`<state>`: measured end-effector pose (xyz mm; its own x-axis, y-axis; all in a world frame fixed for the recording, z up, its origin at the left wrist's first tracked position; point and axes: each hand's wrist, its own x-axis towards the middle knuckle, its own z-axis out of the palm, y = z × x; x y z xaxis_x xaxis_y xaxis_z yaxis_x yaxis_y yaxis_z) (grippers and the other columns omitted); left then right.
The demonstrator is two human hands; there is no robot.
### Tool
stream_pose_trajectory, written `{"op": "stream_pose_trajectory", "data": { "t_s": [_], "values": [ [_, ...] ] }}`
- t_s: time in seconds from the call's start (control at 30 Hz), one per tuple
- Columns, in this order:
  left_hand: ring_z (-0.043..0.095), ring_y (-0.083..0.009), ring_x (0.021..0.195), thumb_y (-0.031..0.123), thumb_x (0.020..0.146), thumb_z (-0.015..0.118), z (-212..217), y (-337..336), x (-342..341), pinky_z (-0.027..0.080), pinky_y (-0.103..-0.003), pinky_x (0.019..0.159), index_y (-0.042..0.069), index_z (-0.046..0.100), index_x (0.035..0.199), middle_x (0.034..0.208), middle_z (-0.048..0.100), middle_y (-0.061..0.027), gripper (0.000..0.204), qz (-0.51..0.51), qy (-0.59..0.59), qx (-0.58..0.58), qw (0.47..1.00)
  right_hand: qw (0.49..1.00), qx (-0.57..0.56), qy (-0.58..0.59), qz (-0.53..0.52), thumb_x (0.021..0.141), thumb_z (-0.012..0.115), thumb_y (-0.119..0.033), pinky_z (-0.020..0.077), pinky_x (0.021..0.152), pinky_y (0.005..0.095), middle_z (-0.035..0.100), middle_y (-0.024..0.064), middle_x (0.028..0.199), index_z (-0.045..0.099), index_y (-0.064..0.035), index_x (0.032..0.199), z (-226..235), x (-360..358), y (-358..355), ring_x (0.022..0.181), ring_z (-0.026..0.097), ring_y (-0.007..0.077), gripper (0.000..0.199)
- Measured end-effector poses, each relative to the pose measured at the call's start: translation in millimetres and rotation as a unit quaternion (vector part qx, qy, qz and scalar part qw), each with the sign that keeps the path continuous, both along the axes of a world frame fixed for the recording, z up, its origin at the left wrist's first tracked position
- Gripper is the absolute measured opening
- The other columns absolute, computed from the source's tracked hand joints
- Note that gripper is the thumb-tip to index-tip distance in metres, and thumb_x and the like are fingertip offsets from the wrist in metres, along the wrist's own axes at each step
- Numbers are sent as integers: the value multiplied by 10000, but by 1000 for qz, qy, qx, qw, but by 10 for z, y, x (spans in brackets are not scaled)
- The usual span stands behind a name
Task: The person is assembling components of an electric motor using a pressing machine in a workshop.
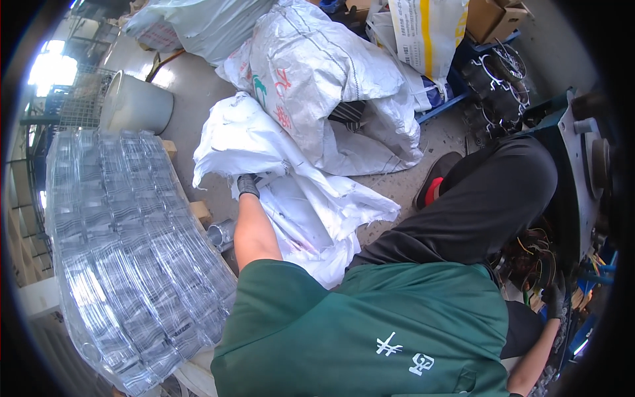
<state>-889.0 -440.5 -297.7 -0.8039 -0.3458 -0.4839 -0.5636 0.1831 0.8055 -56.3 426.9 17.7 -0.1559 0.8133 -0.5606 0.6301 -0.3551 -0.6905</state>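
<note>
A: Sacks first. What does the left hand [248,185] have?

B: Item one: white woven sack [264,152], lying crumpled and mostly flat on the concrete floor [198,86], straight ahead of the person. The left hand, in a dark glove, is closed on a fold of its cloth near the lower edge.

A: Handling notes?

B: Soft and limp, likely light, since it looks empty. It will sag and drag rather than lift as one piece. The weave looks slick, so a bunched fistful at the hem or a corner should hold better than a flat pinch. The edge looks frayed, and I would judge it could tear there.

A: Right hand [554,299]?

B: Also gloved, low at the right beside a tangle of coloured wires [529,255]. Whether its fingers are closed on anything, I cannot tell; it sits at the dark rim of the view.

A: Surroundings?

B: Item two: a larger white sack [317,73] with red and green print, bulging, just behind the first. Item three: a grey bucket [135,102] at the far left. Item four: a stack of clear plastic trays [126,251] beside the left arm. Item five: a short metal tube [219,233] between the trays and the arm. Item six: a cardboard box [493,16] at the far right.
</note>
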Motion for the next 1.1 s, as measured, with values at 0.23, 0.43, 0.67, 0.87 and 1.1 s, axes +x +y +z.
{"op": "stream_pose_trajectory", "data": {
  "t_s": [0.23, 0.43, 0.67, 0.87, 1.1],
  "values": [
    [693, -294, 947, 112, 884, 719, 407, 443, 377, 596, -419, 838, 57, 671, 1172, 1068, 705, -105, 297, 83, -45, 138, 986, 995, 56, -75, 41, 1003, 643, -234, 386, 466, 235, 615, 25, 829, 474, -125, 1517, 151, -97, -37, 540, 496, 96, 553],
    [668, -260, 978, 81, 708, 861, 1566, 486, 777, 524, -368, 875, -65, 691, 1144, 1098, 711, -178, 490, -119, 96, -410, 899, 922, 281, 24, 265, 1018, 643, -272, 522, 790, 278, 666, 37, 1070, 560, -47, 1453, 489, -677, 131, 927, 639, 134, 496],
    [628, -230, 1031, 134, 728, 856, 3305, 1824, 1222, 506, -344, 929, -67, 635, 1261, 1136, 674, -130, 611, -182, 177, -49, 966, 916, 196, 127, 326, 1016, 638, -197, 461, 1083, 351, 628, 101, 1393, 526, -35, 1485, 1125, -2165, -579, 1274, 594, 206, 509],
    [655, -222, 1124, 254, 806, 859, 4556, 4387, 1682, 538, -343, 961, -47, 648, 1215, 1189, 672, -84, 550, -383, 366, 321, 785, 859, 230, 273, 367, 1020, 595, -341, 374, 1191, 416, 512, 165, 1538, 478, -4, 1515, 1424, -2842, -1088, 1425, 485, 301, 610],
    [591, -124, 939, 22, 700, 819, 5254, 6985, 2735, 529, -294, 846, -10, 631, 1107, 981, 645, -27, 449, -630, 303, 432, 570, 847, 224, 470, 104, 1014, 548, -460, 301, 1230, 442, 441, 188, 1589, 374, 6, 1571, 1053, -2382, -759, 1467, 426, 323, 746]
  ]
}}
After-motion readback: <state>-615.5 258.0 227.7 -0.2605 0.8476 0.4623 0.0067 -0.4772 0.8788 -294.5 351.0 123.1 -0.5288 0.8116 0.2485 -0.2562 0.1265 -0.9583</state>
